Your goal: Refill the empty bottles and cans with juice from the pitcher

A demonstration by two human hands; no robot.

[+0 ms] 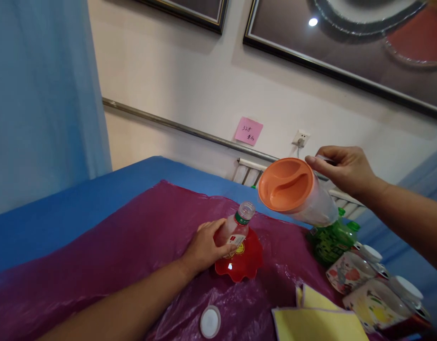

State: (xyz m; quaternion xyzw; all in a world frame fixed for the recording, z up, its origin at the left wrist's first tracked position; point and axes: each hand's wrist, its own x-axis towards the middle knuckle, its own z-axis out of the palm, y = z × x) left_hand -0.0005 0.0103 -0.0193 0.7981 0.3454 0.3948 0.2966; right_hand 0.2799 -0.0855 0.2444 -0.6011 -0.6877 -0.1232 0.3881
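Note:
My left hand [206, 244] is wrapped around a clear plastic bottle [236, 227] with a green band at its neck and no cap on. The bottle stands over a red scalloped plate [245, 263]. Up to the right, my right hand [342, 168] grips the handle of a translucent pitcher [316, 203] with an orange lid [286, 184]. The pitcher is tilted, its lid facing left toward the bottle's mouth but apart from it. I cannot see any stream between them. A white cap [210, 321] lies on the purple plastic sheet [133, 237] near me.
Folded yellow cloths [318, 322] lie at the front right. Behind them stand patterned jars [377, 303] with white lids and green bottles [334, 241]. A blue cover [150, 173] shows beyond the sheet. A rail [168, 124] and a radiator [250, 171] line the wall.

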